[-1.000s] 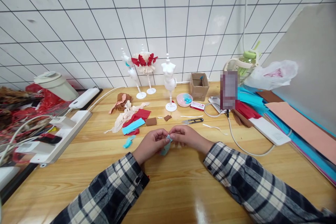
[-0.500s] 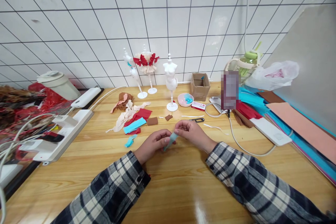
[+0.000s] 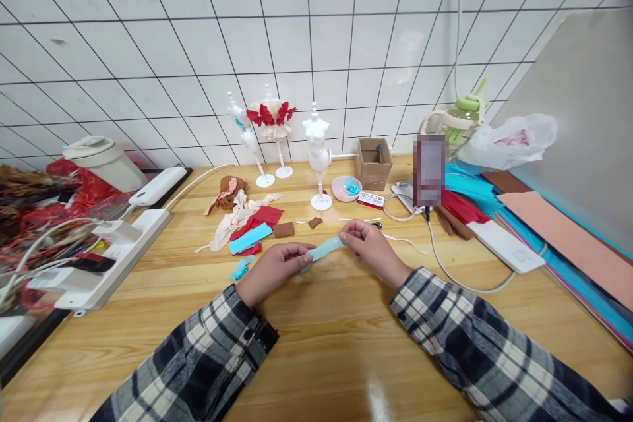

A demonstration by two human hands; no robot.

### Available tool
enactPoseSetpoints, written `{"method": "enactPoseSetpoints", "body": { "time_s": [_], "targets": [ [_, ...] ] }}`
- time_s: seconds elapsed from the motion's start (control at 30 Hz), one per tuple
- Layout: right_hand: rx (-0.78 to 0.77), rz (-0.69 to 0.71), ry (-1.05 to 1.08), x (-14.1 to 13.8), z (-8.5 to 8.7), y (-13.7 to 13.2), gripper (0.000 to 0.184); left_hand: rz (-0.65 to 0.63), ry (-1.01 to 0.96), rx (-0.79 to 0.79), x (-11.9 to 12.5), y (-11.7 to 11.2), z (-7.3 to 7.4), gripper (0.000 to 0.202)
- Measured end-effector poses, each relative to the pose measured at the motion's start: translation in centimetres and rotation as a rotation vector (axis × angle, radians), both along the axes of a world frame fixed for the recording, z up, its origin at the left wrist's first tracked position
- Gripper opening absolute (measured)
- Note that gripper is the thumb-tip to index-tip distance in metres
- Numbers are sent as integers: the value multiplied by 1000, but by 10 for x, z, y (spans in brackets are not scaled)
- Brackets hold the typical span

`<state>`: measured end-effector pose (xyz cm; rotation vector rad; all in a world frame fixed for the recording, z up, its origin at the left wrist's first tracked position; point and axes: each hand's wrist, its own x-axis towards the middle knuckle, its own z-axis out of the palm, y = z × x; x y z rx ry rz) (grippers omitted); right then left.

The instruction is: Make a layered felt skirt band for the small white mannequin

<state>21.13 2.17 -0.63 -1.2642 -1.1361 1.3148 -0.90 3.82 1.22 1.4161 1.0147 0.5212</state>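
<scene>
Both my hands hold a light blue strip of crepe paper [image 3: 324, 250] stretched between them above the wooden table [image 3: 321, 343]. My left hand [image 3: 274, 267] pinches its lower left end, fingers closed. My right hand [image 3: 368, 245] pinches the upper right end. Behind my right hand lie small scissors [image 3: 376, 225], mostly hidden. Just beyond are paper scraps in red, blue, cream and brown [image 3: 250, 221].
Three white mini mannequins [image 3: 317, 151] stand at the back, one in a red-trimmed dress. A pink bowl [image 3: 346, 188], cardboard box [image 3: 374, 161], phone on a stand [image 3: 429, 168], cables, coloured sheets [image 3: 558, 237] lie right. A power strip [image 3: 113, 250] and kettle [image 3: 106, 161] sit left.
My hands have drawn apart, and the blue strip, bunched between them a second ago, is now pulled out long. My right hand moved up and right.
</scene>
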Motion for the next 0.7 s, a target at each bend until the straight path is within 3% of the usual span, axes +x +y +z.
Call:
{"method": "enactPoseSetpoints", "body": {
  "time_s": [0.13,0.37,0.53,0.7],
  "targets": [
    [19,-5,-47,-5,-1,-2,29,-31,-34,-146,-6,3,-1,40],
    [39,-27,-179,-2,-4,-1,23,27,27,-113,-20,16,-5,42],
    [122,-53,-618,2,-12,0,13,76,268,170,-15,16,-14,35],
    [142,41,-892,0,-13,-4,8,74,483,511,-9,12,-22,21]
  ]
}}
